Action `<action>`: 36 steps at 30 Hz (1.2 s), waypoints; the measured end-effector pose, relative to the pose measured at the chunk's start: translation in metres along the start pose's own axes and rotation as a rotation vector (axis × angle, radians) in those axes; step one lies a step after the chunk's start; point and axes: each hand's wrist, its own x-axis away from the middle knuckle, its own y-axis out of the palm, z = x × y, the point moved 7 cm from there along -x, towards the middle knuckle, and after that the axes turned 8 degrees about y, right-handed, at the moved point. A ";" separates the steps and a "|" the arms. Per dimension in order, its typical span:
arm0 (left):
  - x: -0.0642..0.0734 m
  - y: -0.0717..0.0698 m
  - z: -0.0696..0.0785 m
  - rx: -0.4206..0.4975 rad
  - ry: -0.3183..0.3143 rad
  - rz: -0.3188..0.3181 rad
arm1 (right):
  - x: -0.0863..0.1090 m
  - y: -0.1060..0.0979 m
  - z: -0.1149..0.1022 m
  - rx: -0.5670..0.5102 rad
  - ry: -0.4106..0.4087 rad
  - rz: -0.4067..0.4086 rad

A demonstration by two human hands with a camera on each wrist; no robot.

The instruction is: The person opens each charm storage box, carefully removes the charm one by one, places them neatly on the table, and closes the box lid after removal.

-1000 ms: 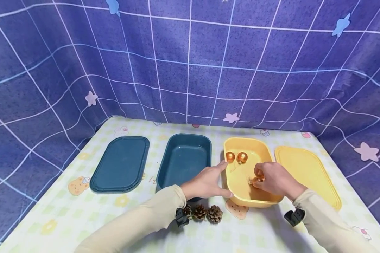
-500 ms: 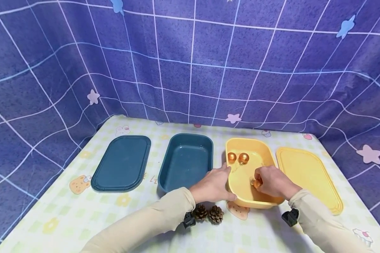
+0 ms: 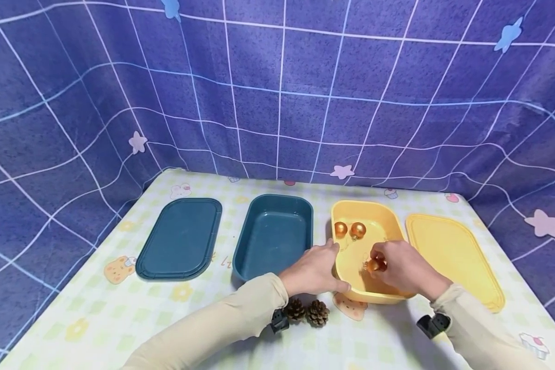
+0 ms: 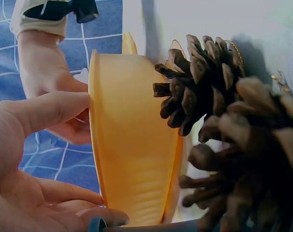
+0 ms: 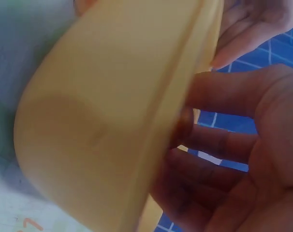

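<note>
A yellow box (image 3: 342, 294) without its lid stands right of centre in the head view. Inside, near its far left corner, lie two shiny orange Christmas baubles (image 3: 358, 229). My right hand (image 3: 407, 267) reaches into the near part of the box and pinches another orange bauble (image 3: 373, 265); the fingers partly hide it. My left hand (image 3: 312, 270) rests on the box's left rim with thumb and fingers spread. In the left wrist view, the thumb and straight fingers touch the rim of the yellow box (image 4: 132, 125). The box wall hides most of the bauble in the right wrist view.
A dark blue box (image 3: 273, 241) stands left of the yellow one, with a dark blue lid (image 3: 180, 239) farther left. The yellow lid (image 3: 453, 259) lies to the right. Pine cones (image 3: 317, 313) sit near my left wrist, one partly covered. A blue cloth hangs behind.
My left hand has shifted slightly right along the box rim, and its sleeve now covers one pine cone. My right hand stays in the box, its grip on the bauble slightly changed.
</note>
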 end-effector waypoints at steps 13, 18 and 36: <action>-0.003 0.003 0.003 -0.062 -0.006 -0.038 | 0.038 -0.018 -0.020 -0.185 0.039 0.141; -0.001 0.002 0.004 -0.061 -0.007 -0.039 | 0.058 -0.019 -0.028 -0.226 0.046 0.221; 0.000 0.000 0.003 -0.090 -0.008 -0.030 | 0.093 0.031 -0.058 -0.342 -0.086 0.224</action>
